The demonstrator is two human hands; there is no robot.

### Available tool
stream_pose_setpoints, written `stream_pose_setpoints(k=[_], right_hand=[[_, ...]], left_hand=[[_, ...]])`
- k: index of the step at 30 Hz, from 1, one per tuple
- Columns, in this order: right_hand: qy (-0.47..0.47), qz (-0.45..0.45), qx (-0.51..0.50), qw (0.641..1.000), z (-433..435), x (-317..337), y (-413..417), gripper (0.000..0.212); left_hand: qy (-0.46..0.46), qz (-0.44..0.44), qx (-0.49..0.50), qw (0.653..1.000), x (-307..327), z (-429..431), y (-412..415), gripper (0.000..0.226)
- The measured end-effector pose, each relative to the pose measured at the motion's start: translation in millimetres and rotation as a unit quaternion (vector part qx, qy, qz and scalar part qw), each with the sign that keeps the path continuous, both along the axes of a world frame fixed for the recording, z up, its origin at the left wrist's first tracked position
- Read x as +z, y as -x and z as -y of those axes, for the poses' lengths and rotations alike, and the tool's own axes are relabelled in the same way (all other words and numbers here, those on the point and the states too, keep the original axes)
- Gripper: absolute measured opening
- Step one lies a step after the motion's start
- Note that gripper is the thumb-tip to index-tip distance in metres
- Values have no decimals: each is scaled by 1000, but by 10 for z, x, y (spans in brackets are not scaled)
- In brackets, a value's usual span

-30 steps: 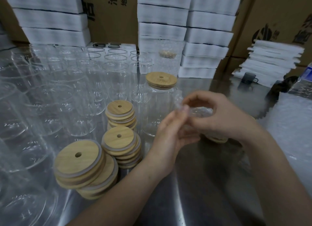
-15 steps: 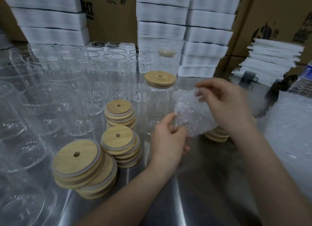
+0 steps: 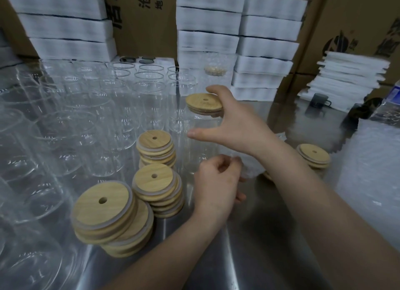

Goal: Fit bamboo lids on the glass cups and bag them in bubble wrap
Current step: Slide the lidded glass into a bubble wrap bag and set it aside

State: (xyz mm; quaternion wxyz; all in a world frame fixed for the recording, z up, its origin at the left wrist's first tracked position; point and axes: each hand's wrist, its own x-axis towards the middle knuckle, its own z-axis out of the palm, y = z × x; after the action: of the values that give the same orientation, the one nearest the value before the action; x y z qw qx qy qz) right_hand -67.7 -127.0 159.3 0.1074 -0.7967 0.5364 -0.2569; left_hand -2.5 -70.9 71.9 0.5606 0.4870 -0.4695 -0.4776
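A glass cup (image 3: 200,146) with a bamboo lid (image 3: 202,102) stands at the middle of the steel table (image 3: 249,246). My right hand (image 3: 236,125) wraps its top: fingers curl behind the lid's rim and the thumb lies across the front of the glass. Just below, my left hand (image 3: 216,181) pinches a small bubble wrap bag (image 3: 252,168), which my right wrist partly hides. Loose bamboo lids sit in three stacks: a near one (image 3: 108,216), a middle one (image 3: 158,185) and a far one (image 3: 155,146).
Several empty glass cups (image 3: 91,125) crowd the left and back of the table. More lids (image 3: 313,155) lie at the right beside a pile of bubble wrap (image 3: 372,170). White foam stacks (image 3: 266,51) and cardboard boxes (image 3: 355,19) line the back. A small dark mug (image 3: 318,100) stands at the far right.
My right hand let go of the bubble wrap bag and moved up and left onto the lidded cup. My left hand kept the bag and lowered it slightly.
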Motion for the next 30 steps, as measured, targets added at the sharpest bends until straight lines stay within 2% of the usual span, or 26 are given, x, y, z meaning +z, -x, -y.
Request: stream_pose_setpoints(k=[4, 6, 9, 11, 13, 15, 19, 23, 26, 30], right_hand=[[43, 129, 26, 990, -22, -71, 0, 89], [87, 226, 47, 969, -65, -52, 40, 87], [120, 436, 102, 886, -159, 53, 126, 76], [75, 548, 114, 826, -212, 133, 200, 69], [-2, 609, 121, 784, -250, 149, 271, 76], [-29, 613, 119, 781, -269, 116, 319, 78], [11, 584, 102, 805, -304, 80, 323, 58], [105, 546, 84, 827, -328, 110, 365, 55], [193, 479, 71, 853, -334, 95, 398, 58], [237, 417, 78, 874, -297, 57, 443, 62]], left_hand=[[-3, 9, 3, 1000, -31, 25, -7, 28], [-6, 3, 11, 1000, -40, 49, -10, 31], [-12, -25, 25, 999, -38, 82, -17, 32], [-5, -45, 31, 998, -26, 95, -32, 31], [5, -70, 38, 997, -7, 108, -51, 30], [7, -95, 50, 994, 14, 133, -63, 30], [12, -116, 67, 991, 24, 149, -78, 34], [31, -121, 69, 990, 44, 113, -79, 42], [52, -114, 79, 989, 63, 107, -91, 46], [104, -53, 96, 988, 62, 87, -98, 51]])
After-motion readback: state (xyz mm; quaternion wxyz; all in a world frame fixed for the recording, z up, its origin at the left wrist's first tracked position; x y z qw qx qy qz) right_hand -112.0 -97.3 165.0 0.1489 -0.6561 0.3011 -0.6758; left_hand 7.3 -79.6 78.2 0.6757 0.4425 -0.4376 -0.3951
